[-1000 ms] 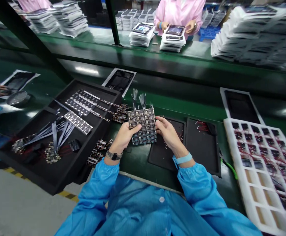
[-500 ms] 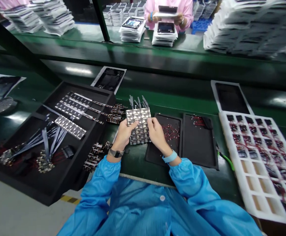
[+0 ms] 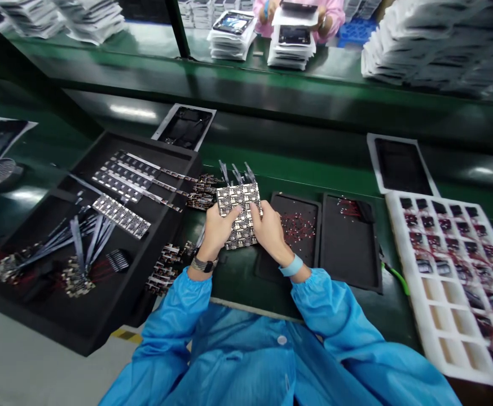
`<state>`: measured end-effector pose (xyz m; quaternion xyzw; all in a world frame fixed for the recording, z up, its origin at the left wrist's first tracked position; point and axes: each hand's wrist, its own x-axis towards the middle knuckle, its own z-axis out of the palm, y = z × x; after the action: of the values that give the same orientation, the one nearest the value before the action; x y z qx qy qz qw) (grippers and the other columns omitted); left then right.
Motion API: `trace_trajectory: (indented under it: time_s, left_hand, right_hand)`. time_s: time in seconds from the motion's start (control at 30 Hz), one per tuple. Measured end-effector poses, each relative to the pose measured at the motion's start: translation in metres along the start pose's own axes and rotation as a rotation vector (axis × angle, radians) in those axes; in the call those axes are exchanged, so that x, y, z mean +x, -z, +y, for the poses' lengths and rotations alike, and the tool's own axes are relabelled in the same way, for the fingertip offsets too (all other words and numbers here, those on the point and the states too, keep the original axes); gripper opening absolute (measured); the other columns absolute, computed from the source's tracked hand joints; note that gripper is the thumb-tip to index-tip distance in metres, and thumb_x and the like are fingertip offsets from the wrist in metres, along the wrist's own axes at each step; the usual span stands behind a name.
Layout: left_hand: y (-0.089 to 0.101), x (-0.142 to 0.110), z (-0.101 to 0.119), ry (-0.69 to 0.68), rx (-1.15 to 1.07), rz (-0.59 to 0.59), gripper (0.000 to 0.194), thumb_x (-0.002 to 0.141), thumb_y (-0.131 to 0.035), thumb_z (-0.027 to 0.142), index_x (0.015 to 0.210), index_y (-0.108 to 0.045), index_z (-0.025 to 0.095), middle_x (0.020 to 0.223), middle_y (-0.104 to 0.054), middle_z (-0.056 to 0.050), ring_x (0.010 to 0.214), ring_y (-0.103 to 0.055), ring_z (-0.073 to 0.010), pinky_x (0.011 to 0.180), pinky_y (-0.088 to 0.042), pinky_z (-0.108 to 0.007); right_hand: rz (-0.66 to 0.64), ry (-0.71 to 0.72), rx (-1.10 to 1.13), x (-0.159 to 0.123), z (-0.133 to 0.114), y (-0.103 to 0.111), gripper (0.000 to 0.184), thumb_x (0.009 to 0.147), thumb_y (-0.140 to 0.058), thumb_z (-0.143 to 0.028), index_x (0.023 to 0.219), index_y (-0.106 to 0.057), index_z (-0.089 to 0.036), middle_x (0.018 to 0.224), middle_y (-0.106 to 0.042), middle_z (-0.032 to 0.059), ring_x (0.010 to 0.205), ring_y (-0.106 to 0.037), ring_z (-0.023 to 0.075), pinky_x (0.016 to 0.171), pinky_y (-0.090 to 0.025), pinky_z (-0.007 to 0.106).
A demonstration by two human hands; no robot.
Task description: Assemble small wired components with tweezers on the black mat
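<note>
A panel of circuit boards (image 3: 238, 225) is held up in front of me over the green bench, with grey ribbon cables (image 3: 237, 172) sticking out past its far edge. My left hand (image 3: 218, 226) is closed on its left side, the thumb lying across the face. On the right side my right hand (image 3: 268, 226) grips the same panel, its thumb also on the face. To the left of the panel lie stacks of small circuit boards (image 3: 204, 192). Close by my right hand is a black tray (image 3: 299, 203) with small red-wired parts (image 3: 300, 226).
A large black bin (image 3: 115, 299) with board strips and ribbon cables stands at left. To the right are another black tray (image 3: 348, 254), green-handled pliers (image 3: 395, 277) and a white compartment tray (image 3: 435, 352) of wired parts. Across the bench a person in pink (image 3: 333, 17) handles panels.
My right thumb has shifted inward over the panel's face. Both hands still hold the panel. The whole view has shifted slightly, and the person opposite has moved the piece they hold.
</note>
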<state>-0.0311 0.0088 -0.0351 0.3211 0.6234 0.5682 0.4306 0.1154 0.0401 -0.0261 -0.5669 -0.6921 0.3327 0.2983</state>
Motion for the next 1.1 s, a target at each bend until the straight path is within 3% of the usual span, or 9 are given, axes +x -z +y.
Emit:
trace_trajectory:
  time_s: [0.13,0.33,0.4,0.53,0.63,0.8,0.93,1.1]
  left_hand:
    - [0.001,0.001,0.004,0.046,-0.129,-0.028,0.051,0.07,-0.091,0.047,0.105,-0.077,0.014,0.112,-0.081,-0.012,0.1,-0.075,-0.0281,0.09,-0.058,-0.038]
    - [-0.002,0.003,0.008,0.141,-0.354,-0.065,0.055,0.062,-0.096,0.045,0.103,-0.076,0.013,0.105,-0.081,-0.011,0.093,-0.076,-0.0247,0.091,-0.058,-0.038]
    - [-0.003,0.004,0.009,0.174,-0.4,-0.074,0.056,0.06,-0.097,0.045,0.101,-0.076,0.013,0.102,-0.081,-0.01,0.089,-0.076,-0.0238,0.091,-0.058,-0.038]
    - [-0.001,0.005,0.009,0.185,-0.4,-0.087,0.055,0.06,-0.097,0.044,0.1,-0.075,0.013,0.1,-0.081,-0.01,0.087,-0.075,-0.0234,0.088,-0.058,-0.037]
    - [0.005,0.006,0.008,0.112,-0.299,-0.09,0.051,0.066,-0.094,0.044,0.102,-0.076,0.014,0.103,-0.081,-0.01,0.091,-0.075,-0.0244,0.088,-0.058,-0.036]
    - [0.018,0.005,0.01,-0.068,0.047,-0.01,0.04,0.076,-0.087,0.045,0.101,-0.079,0.014,0.105,-0.082,-0.01,0.094,-0.075,-0.0253,0.085,-0.057,-0.034]
    - [0.023,0.002,0.015,-0.128,0.09,0.043,0.039,0.08,-0.084,0.046,0.101,-0.078,0.014,0.105,-0.081,-0.011,0.094,-0.075,-0.0256,0.083,-0.057,-0.034]
    - [0.027,0.002,0.018,-0.169,0.161,0.072,0.035,0.081,-0.082,0.043,0.099,-0.078,0.013,0.102,-0.082,-0.01,0.091,-0.075,-0.0249,0.08,-0.057,-0.032]
  right_hand:
    - [-0.052,-0.004,0.428,0.003,0.004,-0.002,0.04,0.104,-0.05,-0.051,0.076,-0.043,-0.024,0.07,-0.05,-0.0027,0.065,-0.045,0.0156,0.063,-0.034,0.028]
    - [-0.155,-0.197,0.938,0.007,-0.005,-0.01,0.037,0.092,-0.068,-0.059,0.087,-0.06,-0.022,0.077,-0.065,-0.0015,0.07,-0.057,0.0162,0.066,-0.048,0.028]
    - [-0.157,-0.275,1.024,0.007,-0.01,-0.014,0.039,0.088,-0.072,-0.061,0.089,-0.062,-0.023,0.073,-0.064,-0.0023,0.065,-0.056,0.0161,0.061,-0.047,0.027]
    - [-0.162,-0.373,1.064,0.002,-0.016,-0.02,0.039,0.087,-0.072,-0.061,0.086,-0.059,-0.024,0.057,-0.05,-0.0066,0.05,-0.043,0.0138,0.051,-0.038,0.027]
    - [-0.089,-0.292,0.978,-0.002,-0.012,-0.023,0.036,0.094,-0.064,-0.058,0.086,-0.057,-0.024,0.065,-0.056,-0.0041,0.057,-0.047,0.0146,0.058,-0.042,0.027]
    - [0.046,-0.108,0.499,-0.009,0.002,-0.022,0.037,0.102,-0.051,-0.052,0.08,-0.053,-0.022,0.074,-0.057,-0.0016,0.069,-0.05,0.016,0.067,-0.041,0.028]
    - [-0.026,-0.094,0.2,-0.012,0.002,-0.025,0.035,0.108,-0.041,-0.043,0.08,-0.047,-0.023,0.073,-0.056,-0.0009,0.069,-0.053,0.017,0.065,-0.035,0.028]
    - [-0.129,-0.087,-0.238,-0.009,-0.013,-0.029,0.027,0.112,-0.037,-0.035,0.094,-0.053,-0.022,0.082,-0.068,0.0058,0.077,-0.064,0.0226,0.069,-0.033,0.031]
